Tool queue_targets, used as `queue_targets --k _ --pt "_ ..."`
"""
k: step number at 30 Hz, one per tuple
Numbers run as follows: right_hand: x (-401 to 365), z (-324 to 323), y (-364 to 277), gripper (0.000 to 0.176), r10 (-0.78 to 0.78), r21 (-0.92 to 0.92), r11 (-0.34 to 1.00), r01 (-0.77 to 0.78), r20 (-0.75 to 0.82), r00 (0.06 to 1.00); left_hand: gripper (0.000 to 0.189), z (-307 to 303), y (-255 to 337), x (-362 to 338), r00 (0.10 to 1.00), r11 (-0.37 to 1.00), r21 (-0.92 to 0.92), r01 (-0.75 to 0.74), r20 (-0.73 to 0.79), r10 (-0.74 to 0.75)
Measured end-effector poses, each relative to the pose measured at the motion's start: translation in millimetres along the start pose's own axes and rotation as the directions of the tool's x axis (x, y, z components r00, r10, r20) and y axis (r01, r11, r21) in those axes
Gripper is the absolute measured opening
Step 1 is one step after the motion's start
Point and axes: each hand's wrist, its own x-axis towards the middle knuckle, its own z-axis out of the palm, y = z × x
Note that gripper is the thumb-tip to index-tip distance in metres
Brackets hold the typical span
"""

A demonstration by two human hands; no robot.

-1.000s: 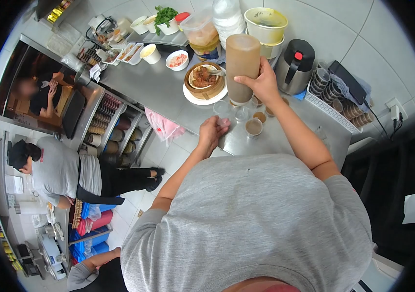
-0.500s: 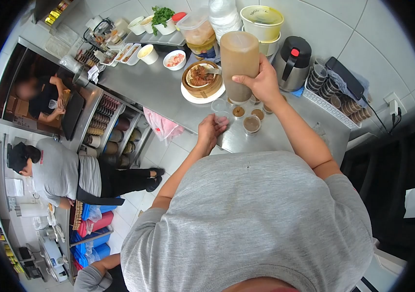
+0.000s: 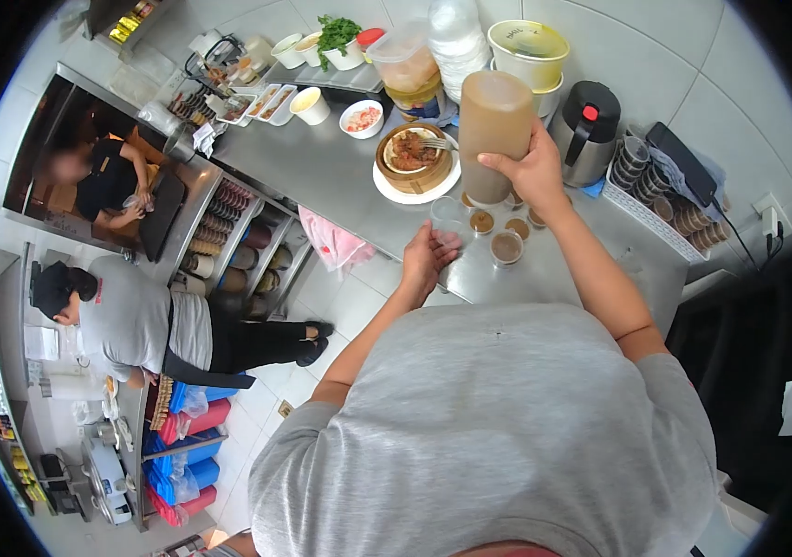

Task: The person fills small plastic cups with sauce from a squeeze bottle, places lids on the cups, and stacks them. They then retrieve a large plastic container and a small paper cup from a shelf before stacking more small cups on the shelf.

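Observation:
My right hand (image 3: 528,169) is wrapped round a large translucent bottle (image 3: 493,130) of brown liquid, held above the counter. The bottle's broad end points up, and its lower end is close behind several small cups. One small cup of brown sauce (image 3: 506,247) stands nearest me, with another sauce cup (image 3: 481,221) behind it. My left hand (image 3: 428,258) is at the counter's front edge, fingers curled at a small clear plastic cup (image 3: 447,210); its overlap with the fingertips makes the exact grip hard to see.
A bamboo steamer (image 3: 412,160) with food and a fork sits on a white plate. Behind are a thermal jug (image 3: 588,135) and a lidded tub (image 3: 528,54). A white basket (image 3: 651,218) of stacked cups stands right. Two other people are at left, one (image 3: 131,311) bending over another counter.
The whole view has shifted slightly, so the counter appears further right and lower. My right hand still holds the bottle over the cups, and my left hand stays by the clear cup.

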Motion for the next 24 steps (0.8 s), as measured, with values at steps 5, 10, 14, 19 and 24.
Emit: queue_targets --k 5,10,14,19,24 --pt "-3 -3 11 0.054 -0.008 -0.033 0.999 0.008 -0.015 1.0 0.04 -3 1 -7 0.999 0.999 0.034 -0.03 0.042 0.029" --pt "-10 -6 21 0.054 0.013 0.014 1.0 -0.013 -0.05 0.999 0.041 -7 -1 -13 0.999 0.998 0.05 -0.031 0.045 0.029" --pt "-15 -12 31 0.056 0.061 0.072 0.996 -0.055 -0.09 0.994 0.043 -10 1 -22 0.998 0.992 0.106 -0.068 0.022 0.066" --pt "-26 -12 24 0.06 0.164 0.234 0.969 -0.08 -0.365 0.917 0.039 -4 15 -32 0.965 0.932 0.292 -0.215 -0.083 0.249" --pt "-31 -33 -10 0.043 0.364 0.622 0.782 -0.051 -0.389 0.846 0.031 0 24 -23 0.825 0.663 0.494 -0.562 0.275 0.493"
